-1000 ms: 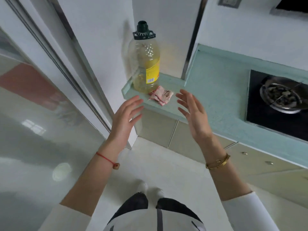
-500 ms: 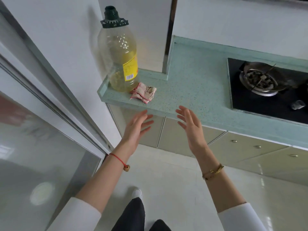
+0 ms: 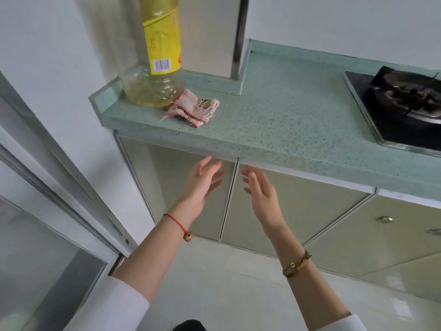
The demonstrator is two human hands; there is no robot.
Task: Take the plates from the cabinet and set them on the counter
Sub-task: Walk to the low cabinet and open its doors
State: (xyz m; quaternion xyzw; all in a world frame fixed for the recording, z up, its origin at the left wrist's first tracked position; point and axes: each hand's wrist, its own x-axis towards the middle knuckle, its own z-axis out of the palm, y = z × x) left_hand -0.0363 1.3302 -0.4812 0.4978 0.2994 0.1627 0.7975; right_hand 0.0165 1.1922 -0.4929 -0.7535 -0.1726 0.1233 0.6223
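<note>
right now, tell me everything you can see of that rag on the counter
The rag is a small worn cloth, off-white with pink-red stripes and frayed edges, crumpled and loosely folded. It lies flat on the speckled green counter near the left end, just back from the front edge. Its back-left corner touches the base of the oil bottle. Neither hand is on it.

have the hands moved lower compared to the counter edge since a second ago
Yes. Both the left hand and right hand have dropped from level with the counter to below its front edge, in front of the closed cabinet doors.
</note>
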